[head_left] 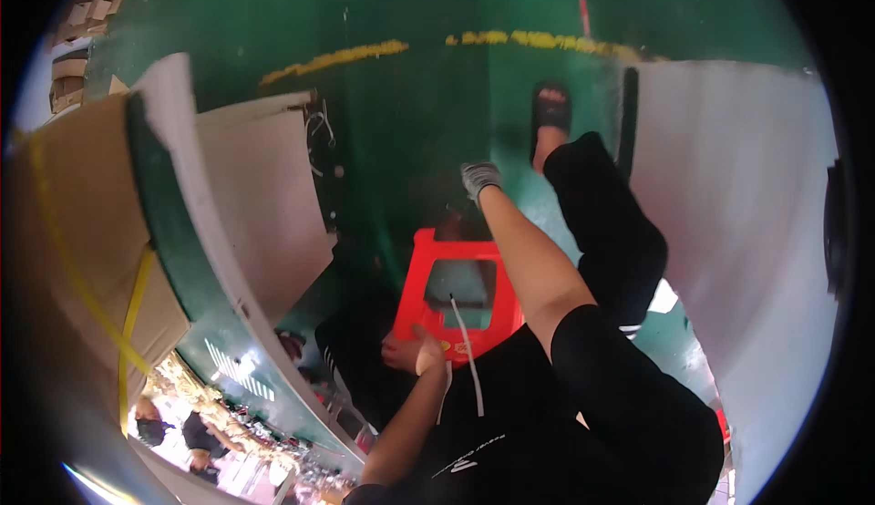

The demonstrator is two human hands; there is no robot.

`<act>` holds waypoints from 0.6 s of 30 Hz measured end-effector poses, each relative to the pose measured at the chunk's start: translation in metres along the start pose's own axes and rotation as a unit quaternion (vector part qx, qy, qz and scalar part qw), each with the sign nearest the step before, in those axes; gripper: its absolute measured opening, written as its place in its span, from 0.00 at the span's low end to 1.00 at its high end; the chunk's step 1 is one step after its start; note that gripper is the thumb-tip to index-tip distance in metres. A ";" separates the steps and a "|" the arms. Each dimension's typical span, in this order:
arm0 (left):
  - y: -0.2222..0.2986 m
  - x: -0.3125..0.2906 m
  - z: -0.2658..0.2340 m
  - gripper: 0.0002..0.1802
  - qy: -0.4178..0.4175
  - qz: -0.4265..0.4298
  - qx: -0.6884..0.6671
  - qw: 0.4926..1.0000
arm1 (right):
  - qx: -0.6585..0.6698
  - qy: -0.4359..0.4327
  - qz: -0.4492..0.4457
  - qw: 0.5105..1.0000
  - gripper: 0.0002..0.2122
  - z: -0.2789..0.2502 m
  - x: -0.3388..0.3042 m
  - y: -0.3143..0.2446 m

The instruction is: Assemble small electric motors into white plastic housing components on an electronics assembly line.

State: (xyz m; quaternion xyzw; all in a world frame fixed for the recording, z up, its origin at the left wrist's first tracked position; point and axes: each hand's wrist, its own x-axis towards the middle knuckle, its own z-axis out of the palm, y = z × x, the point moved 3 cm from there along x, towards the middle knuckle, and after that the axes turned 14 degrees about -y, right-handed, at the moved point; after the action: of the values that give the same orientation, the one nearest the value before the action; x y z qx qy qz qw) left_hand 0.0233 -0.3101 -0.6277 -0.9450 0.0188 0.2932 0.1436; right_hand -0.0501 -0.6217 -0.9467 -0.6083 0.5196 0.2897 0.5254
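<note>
My left hand (416, 351) is closed around the near left edge of a red plastic stool (412, 295), held low in front of my body. The stool is tilted, and a rectangular opening in it shows the floor. My right arm reaches forward past the stool's right side. At its end, my right hand (480, 178), in a grey glove, hangs over the green floor, apart from the stool. Its fingers are blurred and turned away, so whether it grips anything is hidden. A white drawstring (467, 345) dangles from my black clothing in front of the stool.
A pale panel (264, 200) with loose wires at its edge stands left, beside a large cardboard box (87, 231) with yellow straps. Another pale panel (729, 195) rises on the right. My foot in a dark sandal (551, 108) is ahead. People (196, 437) show at lower left.
</note>
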 end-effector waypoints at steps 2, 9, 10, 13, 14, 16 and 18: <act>-0.050 0.024 -0.036 0.30 0.073 -0.078 0.003 0.994 | -0.148 -0.155 -0.048 0.975 0.18 0.061 -0.029 -0.081; -0.020 0.006 -0.035 0.29 0.068 -0.042 -0.033 0.996 | 0.284 -0.060 0.353 0.889 0.20 0.120 -0.049 0.084; -0.021 0.006 -0.037 0.29 0.070 -0.051 -0.043 0.995 | 0.304 -0.035 0.354 0.884 0.25 0.128 -0.054 0.088; -0.035 0.008 -0.040 0.27 0.076 -0.045 -0.010 0.996 | 0.346 -0.040 0.375 0.859 0.28 0.144 -0.049 0.075; -0.041 0.008 -0.043 0.27 0.078 -0.048 -0.003 0.996 | 0.347 -0.048 0.377 0.857 0.28 0.147 -0.048 0.070; -0.044 0.012 -0.048 0.27 0.084 -0.058 -0.005 0.995 | 0.315 -0.060 0.420 0.849 0.29 0.145 -0.044 0.043; -0.022 0.003 -0.034 0.27 0.059 -0.045 -0.031 0.997 | 0.341 -0.020 0.420 0.841 0.33 0.155 -0.018 0.112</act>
State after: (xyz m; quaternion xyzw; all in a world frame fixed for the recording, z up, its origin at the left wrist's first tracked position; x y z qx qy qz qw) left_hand 0.0468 -0.2986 -0.5970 -0.9644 -0.0248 0.2307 0.1265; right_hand -0.1302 -0.4595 -1.0119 -0.1080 0.7810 0.2991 0.5375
